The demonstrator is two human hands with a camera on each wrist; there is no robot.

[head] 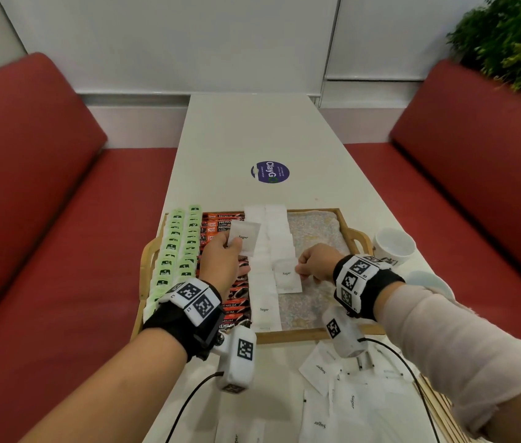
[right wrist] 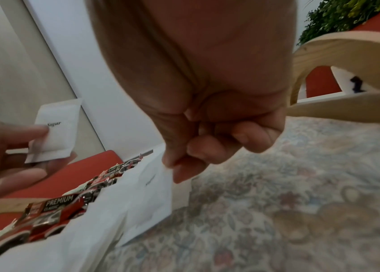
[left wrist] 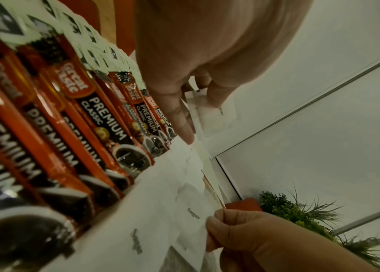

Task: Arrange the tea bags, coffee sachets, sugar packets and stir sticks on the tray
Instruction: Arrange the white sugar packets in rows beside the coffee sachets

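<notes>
A wooden tray [head: 361, 238] with a floral liner [right wrist: 300, 202] holds green tea bags [head: 172, 247], orange coffee sachets [head: 220, 225] and white sugar packets [head: 268, 238] in columns. My left hand [head: 220, 260] pinches one sugar packet [head: 246, 238] [right wrist: 55, 132] above the coffee column. My right hand [head: 315, 262] pinches the right edge of another sugar packet [head: 288, 276] [right wrist: 151, 193] lying at the near end of the second sugar column. Loose sugar packets [head: 342, 398] lie on the table in front of the tray. Wooden stir sticks [head: 441, 407] lie at the near right.
Two white cups [head: 395, 246] stand right of the tray. A round blue sticker [head: 269, 172] sits on the white table [head: 252, 139] beyond it. Red benches [head: 45, 187] flank both sides; a green plant [head: 515, 36] is at the far right.
</notes>
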